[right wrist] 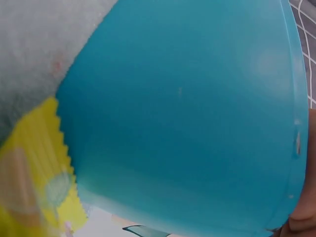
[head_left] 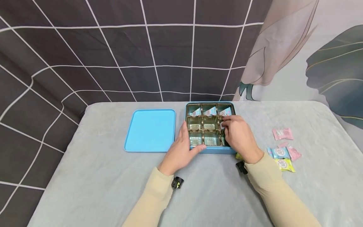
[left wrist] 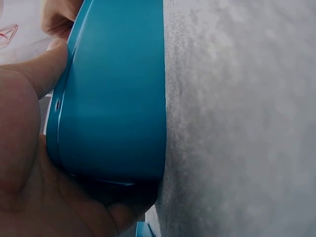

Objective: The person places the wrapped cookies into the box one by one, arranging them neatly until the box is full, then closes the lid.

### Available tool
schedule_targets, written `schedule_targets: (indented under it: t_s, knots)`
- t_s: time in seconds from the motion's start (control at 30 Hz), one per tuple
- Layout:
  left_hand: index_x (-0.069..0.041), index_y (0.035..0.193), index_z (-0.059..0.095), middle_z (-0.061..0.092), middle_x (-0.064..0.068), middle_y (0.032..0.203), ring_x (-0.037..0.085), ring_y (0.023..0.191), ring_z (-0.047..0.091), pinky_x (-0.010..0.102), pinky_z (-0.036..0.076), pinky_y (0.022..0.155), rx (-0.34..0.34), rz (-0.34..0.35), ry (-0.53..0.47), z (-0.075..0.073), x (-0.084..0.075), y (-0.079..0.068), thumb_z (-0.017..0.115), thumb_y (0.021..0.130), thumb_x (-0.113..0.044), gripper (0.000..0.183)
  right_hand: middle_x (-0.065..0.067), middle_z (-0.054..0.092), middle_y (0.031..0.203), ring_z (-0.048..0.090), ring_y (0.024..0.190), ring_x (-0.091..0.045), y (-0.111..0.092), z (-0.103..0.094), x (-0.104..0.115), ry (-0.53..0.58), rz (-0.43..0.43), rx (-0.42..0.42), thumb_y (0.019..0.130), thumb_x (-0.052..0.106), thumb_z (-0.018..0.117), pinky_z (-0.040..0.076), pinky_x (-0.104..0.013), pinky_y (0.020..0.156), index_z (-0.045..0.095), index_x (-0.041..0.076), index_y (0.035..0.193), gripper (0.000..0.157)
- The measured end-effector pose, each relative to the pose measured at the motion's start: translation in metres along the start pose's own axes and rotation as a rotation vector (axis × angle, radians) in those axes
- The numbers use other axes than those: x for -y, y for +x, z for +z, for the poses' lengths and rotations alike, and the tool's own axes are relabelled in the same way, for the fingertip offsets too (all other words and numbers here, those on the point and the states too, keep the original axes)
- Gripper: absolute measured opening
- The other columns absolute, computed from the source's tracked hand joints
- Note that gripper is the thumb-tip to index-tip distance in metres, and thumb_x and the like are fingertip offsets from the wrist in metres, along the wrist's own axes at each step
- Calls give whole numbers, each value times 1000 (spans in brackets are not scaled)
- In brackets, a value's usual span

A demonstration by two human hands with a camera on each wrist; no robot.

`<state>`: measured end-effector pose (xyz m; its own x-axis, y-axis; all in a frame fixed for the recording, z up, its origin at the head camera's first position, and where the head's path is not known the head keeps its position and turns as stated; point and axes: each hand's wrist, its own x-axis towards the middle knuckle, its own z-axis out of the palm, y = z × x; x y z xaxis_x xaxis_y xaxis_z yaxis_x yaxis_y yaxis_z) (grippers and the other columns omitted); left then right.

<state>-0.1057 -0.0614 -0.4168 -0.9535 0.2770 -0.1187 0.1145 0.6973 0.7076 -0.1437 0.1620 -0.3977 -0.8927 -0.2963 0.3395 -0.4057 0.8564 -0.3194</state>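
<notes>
A blue tin [head_left: 211, 150] holds a gold plastic tray [head_left: 210, 130] divided into several compartments. Each back-row compartment has a blue-and-white wrapped candy [head_left: 210, 111]. My left hand [head_left: 181, 154] holds the tin's front left corner, thumb at the front rim and fingers along the left side. In the left wrist view the thumb [left wrist: 47, 69] bends over the rim. My right hand [head_left: 239, 134] reaches into the right column's middle compartment, fingertips pinching a small pale wrapped candy [head_left: 222, 125], mostly hidden by the fingers. Beside the tin, a yellow wrapped candy [right wrist: 37, 173] lies near my right wrist.
The flat blue lid [head_left: 150, 130] lies left of the tin on a grey cloth-covered table [head_left: 99, 176]. To the right are pink candies [head_left: 282, 134], a blue one [head_left: 279, 153] and a yellow one [head_left: 285, 165]. A dark checked curtain [head_left: 170, 47] hangs behind.
</notes>
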Motion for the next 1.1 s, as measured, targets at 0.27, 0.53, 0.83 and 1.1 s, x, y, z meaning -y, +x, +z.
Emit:
schedule_targets:
  t_s: [0.27, 0.53, 0.83, 1.1]
  knots:
    - [-7, 160, -10, -6, 14, 168, 24, 153, 6, 45, 21, 120, 6, 9, 10, 0, -1, 4, 60, 95, -59, 109, -25, 70, 107, 63, 104, -41, 0, -1, -2, -25, -2, -4, 90, -12, 52, 51, -48, 93, 73, -14, 94, 21]
    - [-7, 160, -10, -6, 13, 168, 24, 153, 6, 45, 20, 120, 0, 6, 15, 1, 1, 2, 59, 95, -60, 109, -21, 71, 102, 64, 99, -39, -1, 2, 0, -15, 43, -28, 90, -11, 58, 53, -50, 86, 73, -9, 101, 19]
    - [-6, 160, -10, -6, 13, 168, 24, 153, 4, 45, 20, 121, 1, 17, 10, -3, -1, 5, 60, 95, -59, 109, -19, 72, 96, 68, 90, -35, 3, -8, 0, -82, 42, 5, 89, -8, 59, 55, -52, 75, 74, -4, 101, 20]
    - [-6, 160, -9, -6, 13, 168, 24, 153, 5, 45, 20, 121, 8, 3, 15, -3, -2, 2, 60, 94, -60, 110, -15, 73, 90, 69, 86, -34, 1, -14, -3, -109, 17, 17, 91, -1, 59, 54, -52, 72, 75, 0, 98, 17]
